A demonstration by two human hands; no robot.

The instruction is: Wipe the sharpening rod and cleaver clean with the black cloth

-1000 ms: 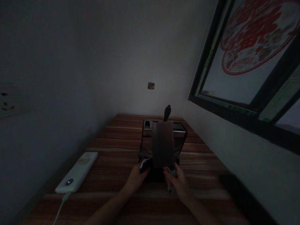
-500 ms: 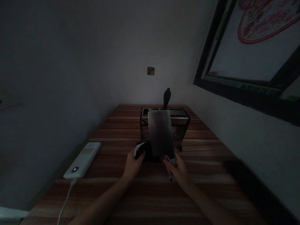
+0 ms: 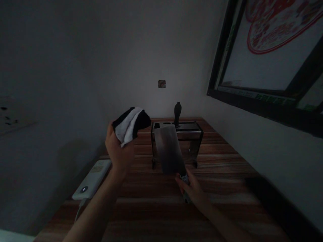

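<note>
A folded black and white cloth point(image 3: 130, 126) is gripped in my left hand point(image 3: 118, 148), lifted above the table and left of the rack. My right hand point(image 3: 193, 188) is wrapped round the handle of a cleaver point(image 3: 169, 149). The cleaver's broad metal blade points up and away from me, leaning slightly left, and covers part of the knife rack point(image 3: 189, 134) behind it. From a slot in the rack's top rises a dark handle point(image 3: 177, 112); whatever it belongs to is hidden lower down.
A white power bank point(image 3: 92, 178) with a cable lies at the table's left side. Beneath everything is a striped wooden table point(image 3: 146, 215). Walls border it, with a large framed picture point(image 3: 264, 74) on the right. A dark blurred strip point(image 3: 280, 205) runs along the right edge.
My left hand has raised the cloth up and to the left, away from the cleaver blade. The cleaver has tilted a little further left in my right hand. The camera view has shifted slightly.
</note>
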